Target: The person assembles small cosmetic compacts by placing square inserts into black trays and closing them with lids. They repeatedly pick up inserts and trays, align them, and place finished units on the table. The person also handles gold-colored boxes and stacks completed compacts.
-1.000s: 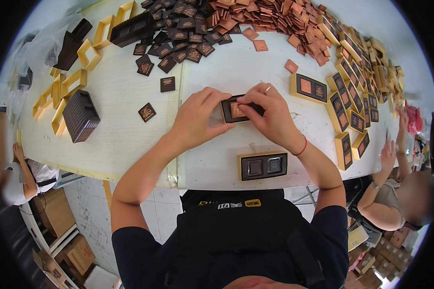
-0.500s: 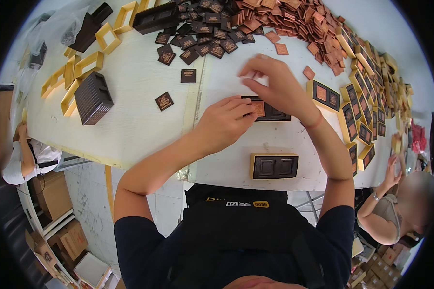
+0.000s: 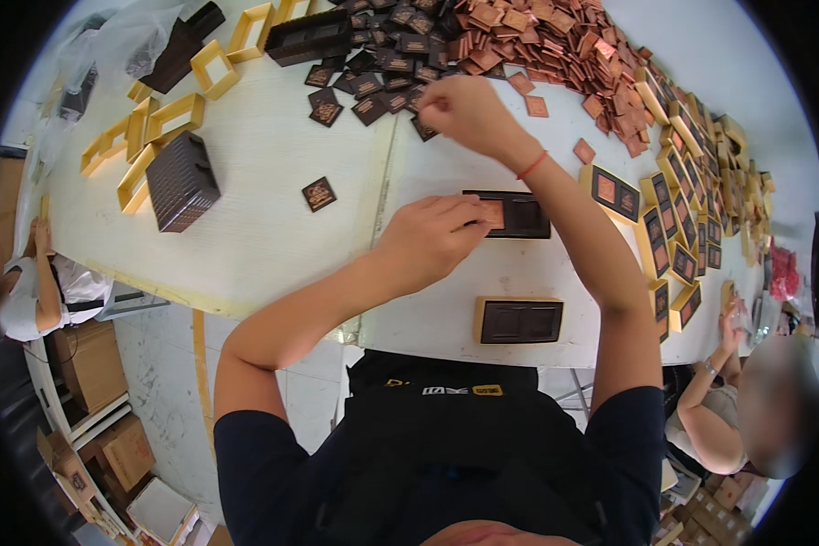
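Note:
A dark two-compartment box [image 3: 525, 217] lies before me, with a flat copper-coloured wrapped square [image 3: 493, 214] in its left compartment. The fingers of my left hand [image 3: 432, 238] are bent over the box's left end and touch the copper square; my thumb is hidden. My right hand [image 3: 469, 114] is raised at the near edge of the pile of dark squares [image 3: 396, 62], its fingers curled together. A dark wrapped square [image 3: 425, 129] shows just under those fingers and appears gripped. Nearer me sits another dark-lined, yellow-sided box [image 3: 520, 321], its two compartments empty.
Copper squares [image 3: 555, 41] are heaped at the far right. Filled yellow boxes [image 3: 655, 241] crowd the right side. On the left stand dark stacked trays [image 3: 182, 182] and yellow frames [image 3: 175, 116]. A lone dark square [image 3: 318, 194] lies left of centre. People work at both sides.
My right hand has moved left and away from me, from over the box to the dark pile. A loose dark square left of centre is gone from its spot. My left hand stays at the box.

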### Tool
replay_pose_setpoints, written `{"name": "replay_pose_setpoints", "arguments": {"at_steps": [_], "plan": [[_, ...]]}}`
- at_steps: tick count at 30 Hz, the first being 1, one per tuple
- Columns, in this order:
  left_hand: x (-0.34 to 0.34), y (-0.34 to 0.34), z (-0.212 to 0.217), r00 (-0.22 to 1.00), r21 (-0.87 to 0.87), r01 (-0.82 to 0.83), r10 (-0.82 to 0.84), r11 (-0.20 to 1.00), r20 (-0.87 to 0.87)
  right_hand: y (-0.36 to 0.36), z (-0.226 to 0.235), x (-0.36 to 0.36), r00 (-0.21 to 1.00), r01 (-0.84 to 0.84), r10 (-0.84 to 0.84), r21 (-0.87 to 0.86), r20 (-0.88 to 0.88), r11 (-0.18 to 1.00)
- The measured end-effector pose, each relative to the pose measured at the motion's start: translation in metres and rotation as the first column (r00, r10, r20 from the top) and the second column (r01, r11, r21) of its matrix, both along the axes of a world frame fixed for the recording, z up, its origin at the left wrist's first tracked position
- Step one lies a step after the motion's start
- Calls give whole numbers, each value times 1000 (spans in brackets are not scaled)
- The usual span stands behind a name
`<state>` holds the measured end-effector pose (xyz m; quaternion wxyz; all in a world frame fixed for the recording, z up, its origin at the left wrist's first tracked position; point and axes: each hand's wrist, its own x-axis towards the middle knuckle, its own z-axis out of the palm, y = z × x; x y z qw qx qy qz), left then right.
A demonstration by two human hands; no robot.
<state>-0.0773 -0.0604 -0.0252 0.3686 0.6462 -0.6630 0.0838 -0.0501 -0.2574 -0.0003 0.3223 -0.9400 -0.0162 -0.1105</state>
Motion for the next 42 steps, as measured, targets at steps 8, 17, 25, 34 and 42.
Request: {"name": "replay_pose_setpoints", "arguments": {"at_steps": [8,17,25,34,42], "plan": [[1,0,6,998,31,-1,3,1000,-65,-42,17,-127,951,309,-198,671,-239,674],[0,-1,12,995,84,25,-17,996,-99,-21,23,-190,956,289,-267,577,-125,764],[3,-2,12,994,92,40,-31,995,-101,-20,39,-164,975,105,-29,340,-221,934],[4,-2,10,992,83,36,-26,996,-120,5,29,-211,998,25,-44,-335,-51,942],[-35,26,36,911,143,336,-282,931,-302,-1,46,-269,961,182,-256,-454,-106,872]]}}
